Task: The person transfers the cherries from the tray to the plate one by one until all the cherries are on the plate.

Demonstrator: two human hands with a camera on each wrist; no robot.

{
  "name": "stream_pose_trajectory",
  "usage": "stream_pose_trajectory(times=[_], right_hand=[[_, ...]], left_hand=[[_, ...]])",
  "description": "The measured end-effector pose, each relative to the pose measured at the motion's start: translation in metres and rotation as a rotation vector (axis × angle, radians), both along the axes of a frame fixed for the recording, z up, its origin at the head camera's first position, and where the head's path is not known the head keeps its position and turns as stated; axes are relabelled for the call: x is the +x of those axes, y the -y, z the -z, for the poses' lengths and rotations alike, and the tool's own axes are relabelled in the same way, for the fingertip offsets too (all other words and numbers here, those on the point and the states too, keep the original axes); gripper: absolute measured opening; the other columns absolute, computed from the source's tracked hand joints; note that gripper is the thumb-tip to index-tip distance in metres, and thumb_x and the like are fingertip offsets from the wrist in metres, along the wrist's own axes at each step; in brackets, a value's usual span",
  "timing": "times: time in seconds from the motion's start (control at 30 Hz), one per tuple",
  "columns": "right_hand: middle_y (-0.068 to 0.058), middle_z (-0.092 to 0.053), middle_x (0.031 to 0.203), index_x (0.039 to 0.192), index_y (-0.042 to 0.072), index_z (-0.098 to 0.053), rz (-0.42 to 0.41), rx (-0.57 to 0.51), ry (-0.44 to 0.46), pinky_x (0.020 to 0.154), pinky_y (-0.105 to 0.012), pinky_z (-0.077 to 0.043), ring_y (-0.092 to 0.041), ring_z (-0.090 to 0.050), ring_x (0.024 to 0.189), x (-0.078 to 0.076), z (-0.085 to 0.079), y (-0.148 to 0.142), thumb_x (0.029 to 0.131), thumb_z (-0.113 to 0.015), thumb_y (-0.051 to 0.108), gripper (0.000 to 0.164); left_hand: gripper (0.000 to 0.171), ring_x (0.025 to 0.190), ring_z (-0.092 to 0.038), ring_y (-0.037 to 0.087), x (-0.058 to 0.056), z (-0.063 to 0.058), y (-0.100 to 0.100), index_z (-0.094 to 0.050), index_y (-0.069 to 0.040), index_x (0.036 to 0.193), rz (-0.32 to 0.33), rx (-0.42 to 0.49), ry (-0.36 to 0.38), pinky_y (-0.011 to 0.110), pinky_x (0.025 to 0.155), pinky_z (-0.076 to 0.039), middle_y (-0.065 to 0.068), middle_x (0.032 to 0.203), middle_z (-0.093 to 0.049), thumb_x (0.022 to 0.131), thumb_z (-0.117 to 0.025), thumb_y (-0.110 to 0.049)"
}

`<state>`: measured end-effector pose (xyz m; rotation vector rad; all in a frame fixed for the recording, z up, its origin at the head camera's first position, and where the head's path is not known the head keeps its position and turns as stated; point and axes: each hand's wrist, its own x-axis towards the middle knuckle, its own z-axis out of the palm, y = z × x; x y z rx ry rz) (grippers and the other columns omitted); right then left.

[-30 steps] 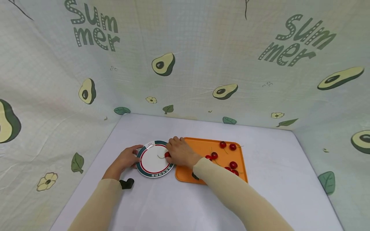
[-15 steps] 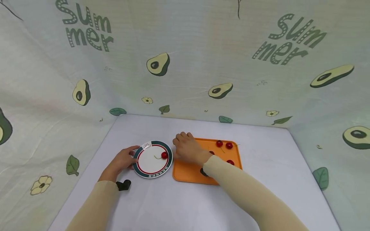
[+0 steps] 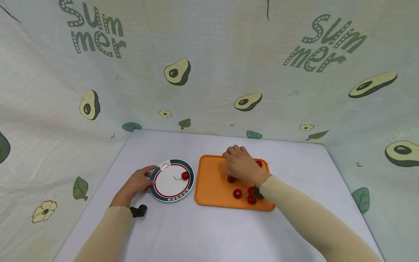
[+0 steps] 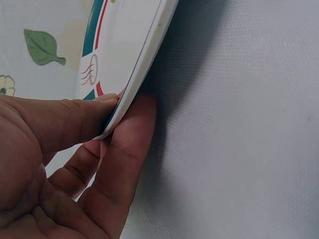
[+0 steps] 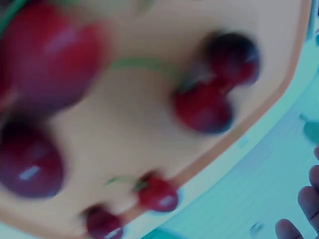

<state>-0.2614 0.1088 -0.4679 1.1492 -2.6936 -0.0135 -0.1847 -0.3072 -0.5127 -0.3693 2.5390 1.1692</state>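
My left hand (image 3: 138, 182) pinches the near-left rim of a round white plate (image 3: 167, 186) with a green and red border. In the left wrist view the thumb (image 4: 75, 117) lies on top of the rim and the fingers are beneath it, with the plate's edge tilted up in that view. One red cherry (image 3: 184, 175) with its stem lies on the plate's right half. Over the orange tray (image 3: 209, 187), my right hand (image 3: 240, 163) hovers with loosely bent fingers, nothing between them. Several cherries (image 5: 159, 193) lie in the tray below it, some hidden in the head view.
The tray stands just right of the plate on a white-covered table (image 3: 183, 233). A cloth wall (image 3: 209, 72) printed with avocados and leaves encloses the back and sides. Dark cameras sit at the left wrist (image 3: 139, 211) and right wrist (image 3: 258, 193).
The right hand has let go of a cherry on the plate and moved right, over the tray. The left hand has kept its hold on the rim. The head view has shifted slightly.
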Motion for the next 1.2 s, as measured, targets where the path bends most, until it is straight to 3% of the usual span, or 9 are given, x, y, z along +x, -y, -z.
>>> stream_pose_trajectory(times=[0.37, 0.7, 1.2], right_hand=[[-0.016, -0.062, 0.135, 0.136, 0.006, -0.066, 0.184, 0.009, 0.054, 0.109, -0.057, -0.045, -0.037, -0.054, 0.127, -0.004, 0.016, -0.076, 0.095, -0.077, 0.034, 0.051], [-0.019, -0.059, 0.139, 0.137, 0.005, -0.067, 0.303, -0.005, 0.135, 0.110, -0.064, -0.043, -0.041, -0.051, 0.131, -0.009, 0.025, -0.112, 0.095, -0.079, 0.031, 0.051], [-0.019, -0.061, 0.132, 0.130, 0.006, -0.071, 0.294, 0.007, 0.142, 0.106, -0.065, -0.045, -0.041, -0.052, 0.123, -0.014, 0.043, -0.131, 0.096, -0.078, 0.032, 0.044]], left_hand=[[0.070, 0.079, -0.061, 0.022, 0.001, -0.001, -0.002, -0.042, -0.010, 0.160, -0.022, 0.002, 0.015, 0.030, 0.067, -0.055, 0.024, 0.128, -0.051, 0.095, -0.071, -0.005], [0.070, 0.084, -0.061, 0.023, 0.001, 0.000, -0.001, -0.042, -0.009, 0.160, -0.016, -0.003, 0.009, 0.030, 0.068, -0.054, 0.024, 0.128, -0.051, 0.096, -0.071, -0.005], [0.070, 0.082, -0.062, 0.022, 0.000, 0.001, -0.001, -0.043, -0.010, 0.159, -0.030, 0.024, 0.007, 0.030, 0.068, -0.056, 0.023, 0.127, -0.051, 0.095, -0.071, -0.004]])
